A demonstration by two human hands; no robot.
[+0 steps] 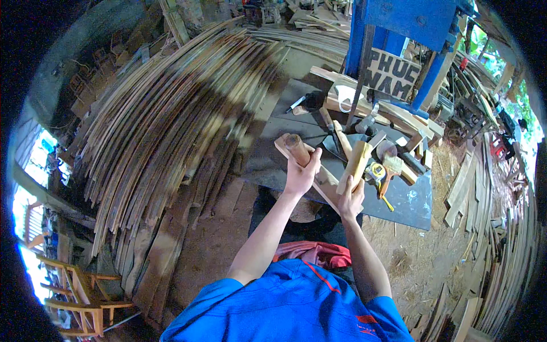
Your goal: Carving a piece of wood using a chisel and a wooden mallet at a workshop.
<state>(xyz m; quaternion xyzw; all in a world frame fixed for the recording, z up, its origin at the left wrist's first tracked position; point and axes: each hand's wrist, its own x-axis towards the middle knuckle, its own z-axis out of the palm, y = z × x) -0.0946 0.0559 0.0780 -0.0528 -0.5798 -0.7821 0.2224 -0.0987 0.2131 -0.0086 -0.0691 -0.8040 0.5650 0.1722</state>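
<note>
My left hand [301,174] grips a brown turned wooden piece [297,149], rounded at its top, held upright over the near edge of a dark metal saw table [407,199]. My right hand [351,199] holds a pale squared wooden block [356,162] tilted slightly to the right. A flat wooden strip [325,183] runs diagonally under both hands, from behind the brown piece toward my right wrist. Both hands are close together in front of the saw blade [358,94].
A blue band saw frame [399,23] rises behind the table. Wood offcuts, a yellow tape measure [376,171] and an orange-handled tool [384,185] lie on the table. A big stack of long curved wooden slats [176,125] fills the left. Wooden chair frames [80,296] stand at lower left.
</note>
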